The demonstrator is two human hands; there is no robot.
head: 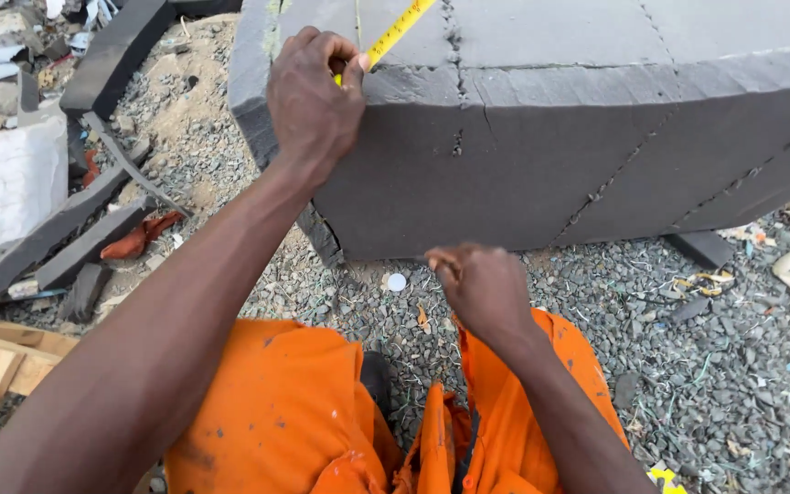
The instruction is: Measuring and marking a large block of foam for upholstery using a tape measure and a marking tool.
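My left hand pinches yellow steel tape measure at top edge of big dark grey foam block; tape runs away up-right. My right hand lower, fisted, contents unclear.

One big grey foam block. One yellow tape measure on top of block. Two hands: left hand at block's top edge, right hand below block's front face. One white disc on gravel just below block.

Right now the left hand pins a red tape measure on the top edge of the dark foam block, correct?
Not quite: the tape measure is yellow, not red. The head view shows the left hand pinning it on the top edge of the dark foam block.
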